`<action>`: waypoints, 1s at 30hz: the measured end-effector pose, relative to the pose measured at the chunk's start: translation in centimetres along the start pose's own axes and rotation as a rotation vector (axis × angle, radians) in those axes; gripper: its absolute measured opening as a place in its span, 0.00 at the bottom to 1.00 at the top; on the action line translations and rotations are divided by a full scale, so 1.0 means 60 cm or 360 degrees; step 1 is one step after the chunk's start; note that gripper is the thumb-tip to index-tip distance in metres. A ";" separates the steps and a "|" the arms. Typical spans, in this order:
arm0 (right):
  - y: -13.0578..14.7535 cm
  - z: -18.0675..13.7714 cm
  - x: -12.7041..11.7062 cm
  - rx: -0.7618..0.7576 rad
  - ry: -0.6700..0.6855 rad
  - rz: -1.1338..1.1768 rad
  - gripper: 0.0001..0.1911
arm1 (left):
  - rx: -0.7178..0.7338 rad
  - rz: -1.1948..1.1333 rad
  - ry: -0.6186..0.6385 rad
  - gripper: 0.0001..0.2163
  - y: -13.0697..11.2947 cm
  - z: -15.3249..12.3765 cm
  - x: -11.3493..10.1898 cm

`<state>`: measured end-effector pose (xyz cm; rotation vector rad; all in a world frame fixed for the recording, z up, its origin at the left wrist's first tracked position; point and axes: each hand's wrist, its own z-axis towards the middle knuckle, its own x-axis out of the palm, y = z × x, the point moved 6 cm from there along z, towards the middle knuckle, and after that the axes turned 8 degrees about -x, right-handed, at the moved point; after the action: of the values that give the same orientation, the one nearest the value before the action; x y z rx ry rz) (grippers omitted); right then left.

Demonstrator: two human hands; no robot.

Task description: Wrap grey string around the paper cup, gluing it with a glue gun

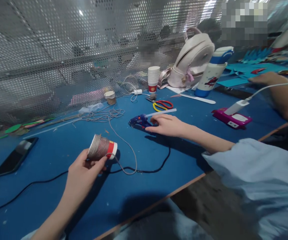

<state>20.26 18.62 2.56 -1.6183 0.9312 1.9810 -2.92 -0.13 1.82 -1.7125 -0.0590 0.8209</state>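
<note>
My left hand [82, 173] is closed around a paper cup [101, 147] lying on its side, its body wound with grey twine and its rim band red and white. A loose strand of twine [126, 146] runs from the cup to a pile farther back. My right hand [167, 125] rests on a blue glue gun [140, 121] on the blue table [59, 150], fingers curled over its handle. A glue stick pokes out of the gun's back. The gun's black cord [144, 170] trails across the table.
A twine pile [101, 115], red-and-yellow scissors [161, 105], a stack of paper cups [153, 79], a white backpack [192, 61], a bottle [212, 73], a pink device with a charger [231, 118] and a dark phone [15, 156] lie around. Another person's arm [281, 93] rests at right. Perforated metal screen behind.
</note>
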 end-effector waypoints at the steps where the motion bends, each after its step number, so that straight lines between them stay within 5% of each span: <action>1: 0.002 0.016 0.011 -0.0031 0.0051 0.0110 0.25 | -0.0006 -0.0005 0.0005 0.15 0.001 0.000 0.001; 7: 0.023 0.066 0.054 -0.0125 0.0185 0.0483 0.19 | -0.0043 -0.0103 -0.0026 0.16 0.017 0.010 0.001; 15: 0.002 -0.007 -0.011 0.0076 0.0012 0.0048 0.21 | -0.0029 -0.0115 -0.0057 0.14 0.014 0.014 -0.001; 21: 0.150 -0.041 0.032 -0.0598 0.0455 0.0977 0.14 | 0.0017 -0.0092 -0.0098 0.12 0.010 0.008 0.001; 27: 0.227 -0.026 0.105 -0.0416 0.0556 0.1376 0.11 | 0.0064 -0.0001 -0.0140 0.10 0.012 0.002 -0.004; 30: 0.238 -0.036 0.096 -0.0663 0.0365 0.1224 0.07 | 0.0082 -0.0011 -0.0146 0.09 0.011 0.001 -0.006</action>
<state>10.55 6.69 0.14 -1.9272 1.4715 2.6725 -3.49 -0.46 1.39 -1.6250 -0.1049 0.8884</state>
